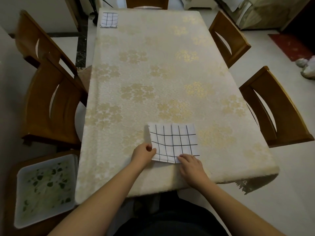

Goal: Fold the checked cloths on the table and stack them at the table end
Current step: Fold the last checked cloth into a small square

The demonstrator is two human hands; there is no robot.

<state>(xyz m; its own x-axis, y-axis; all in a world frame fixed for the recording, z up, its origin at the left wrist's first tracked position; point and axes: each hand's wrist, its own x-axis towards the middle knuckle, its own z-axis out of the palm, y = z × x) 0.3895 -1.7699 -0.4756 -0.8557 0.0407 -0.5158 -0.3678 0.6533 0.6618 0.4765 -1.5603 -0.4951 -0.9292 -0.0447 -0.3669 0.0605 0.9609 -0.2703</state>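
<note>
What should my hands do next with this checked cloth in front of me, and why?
Probably lift the checked cloth and carry it to the folded cloth at the far left corner. It already looks folded into a compact rectangle, the left hand pinches its near left corner, and the right hand rests on its near edge. If the layers look uneven, square them first.

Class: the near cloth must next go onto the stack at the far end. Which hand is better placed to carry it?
Left, probably. The left hand already pinches the cloth's left edge, and the stack sits at the far left corner. The right hand only presses the near edge.
</note>
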